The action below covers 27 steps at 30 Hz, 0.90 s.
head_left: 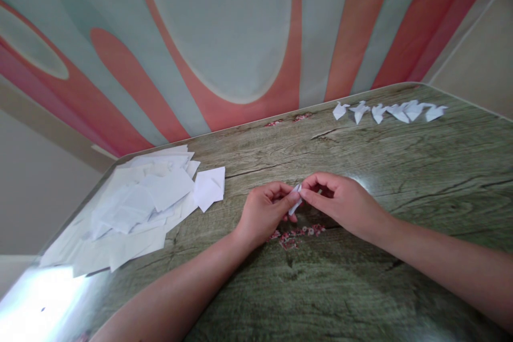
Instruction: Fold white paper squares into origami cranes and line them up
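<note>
Between my two hands is a small folded piece of white paper (295,204), held just above the wooden-patterned table. My left hand (265,208) pinches its left side between thumb and fingers. At its upper right edge, my right hand (340,197) grips the paper with thumb and forefinger. The fingers hide part of the paper, so its full shape does not show.
A loose heap of white paper sheets (132,203) covers the table's left side, with a few square sheets (209,187) beside it. Several folded paper birds (360,111) stand in a row at the back right. A striped wall (248,100) borders the table (320,299).
</note>
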{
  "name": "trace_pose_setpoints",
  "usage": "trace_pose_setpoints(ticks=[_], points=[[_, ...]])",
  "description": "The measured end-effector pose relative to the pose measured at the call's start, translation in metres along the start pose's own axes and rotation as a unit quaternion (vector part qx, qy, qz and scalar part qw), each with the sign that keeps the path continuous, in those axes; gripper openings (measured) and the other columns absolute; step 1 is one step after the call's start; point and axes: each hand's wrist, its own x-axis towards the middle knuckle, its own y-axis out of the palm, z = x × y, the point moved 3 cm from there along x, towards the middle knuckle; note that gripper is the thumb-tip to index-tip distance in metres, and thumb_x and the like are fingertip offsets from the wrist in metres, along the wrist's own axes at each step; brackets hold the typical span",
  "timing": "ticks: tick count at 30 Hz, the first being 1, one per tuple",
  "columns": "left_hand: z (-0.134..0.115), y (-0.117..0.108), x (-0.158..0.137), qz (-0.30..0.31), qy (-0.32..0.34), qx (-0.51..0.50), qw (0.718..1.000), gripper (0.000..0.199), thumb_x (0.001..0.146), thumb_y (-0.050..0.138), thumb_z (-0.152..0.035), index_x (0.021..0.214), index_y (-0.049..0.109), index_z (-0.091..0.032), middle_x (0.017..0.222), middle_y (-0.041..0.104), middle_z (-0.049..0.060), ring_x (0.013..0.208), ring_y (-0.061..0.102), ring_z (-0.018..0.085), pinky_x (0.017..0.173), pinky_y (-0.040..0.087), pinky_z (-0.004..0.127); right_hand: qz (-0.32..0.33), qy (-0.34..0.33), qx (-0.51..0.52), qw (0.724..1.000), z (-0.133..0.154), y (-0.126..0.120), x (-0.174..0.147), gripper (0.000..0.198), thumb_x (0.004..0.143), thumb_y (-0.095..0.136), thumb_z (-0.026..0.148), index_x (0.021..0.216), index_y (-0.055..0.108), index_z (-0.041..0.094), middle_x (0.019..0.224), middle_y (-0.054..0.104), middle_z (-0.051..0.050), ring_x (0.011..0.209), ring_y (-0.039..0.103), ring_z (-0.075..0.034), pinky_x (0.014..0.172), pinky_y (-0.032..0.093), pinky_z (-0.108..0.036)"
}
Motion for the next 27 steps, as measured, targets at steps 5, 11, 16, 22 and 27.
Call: trace_pose_setpoints(ticks=[5,11,16,22,27], points=[[-0.002,0.001,-0.001,0.014,-0.002,-0.004,1.0,0.022,0.084,0.062,-0.035,0.083,0.063,-0.013,0.064,0.06,-0.001,0.052,0.055,0.008,0.053,0.043,0.02,0.008,0.007,0.016,1.0,-0.003,-0.001,0.001,0.012,0.084,0.059,0.032,0.08,0.062,0.021,0.074,0.064,0.002,0.068,0.056,-0.013,0.062,0.041,-0.024],[-0.006,0.0,-0.003,0.03,-0.014,-0.021,0.999,0.025,0.081,0.064,-0.039,0.078,0.063,-0.014,0.068,0.061,0.0,0.051,0.054,0.008,0.053,0.044,0.021,0.028,0.015,0.057,0.998,-0.01,-0.001,0.005,0.016,0.081,0.063,0.037,0.082,0.06,0.021,0.075,0.063,0.002,0.069,0.057,-0.014,0.063,0.042,-0.025],[-0.005,-0.002,-0.001,0.077,-0.043,-0.063,0.994,0.03,0.082,0.062,-0.044,0.077,0.061,-0.014,0.072,0.063,0.001,0.049,0.049,0.006,0.051,0.037,0.02,0.062,-0.005,0.101,0.993,-0.012,-0.002,0.009,0.02,0.08,0.065,0.039,0.089,0.061,0.021,0.08,0.064,0.0,0.073,0.057,-0.014,0.067,0.044,-0.027],[0.004,-0.005,0.001,0.126,-0.097,-0.138,0.978,0.028,0.078,0.067,-0.04,0.079,0.059,-0.013,0.072,0.062,0.001,0.047,0.042,0.003,0.046,0.028,0.018,0.089,0.001,0.105,0.99,-0.013,-0.004,0.01,0.017,0.082,0.062,0.038,0.086,0.064,0.021,0.075,0.063,0.002,0.068,0.056,-0.013,0.062,0.041,-0.026],[0.007,-0.005,0.002,0.126,-0.108,-0.16,0.973,0.031,0.076,0.069,-0.042,0.076,0.057,-0.013,0.068,0.06,0.0,0.048,0.045,0.004,0.048,0.032,0.019,0.086,0.002,0.071,0.994,-0.01,-0.005,0.008,0.018,0.082,0.061,0.038,0.085,0.064,0.021,0.077,0.065,0.001,0.07,0.057,-0.013,0.065,0.042,-0.026]])
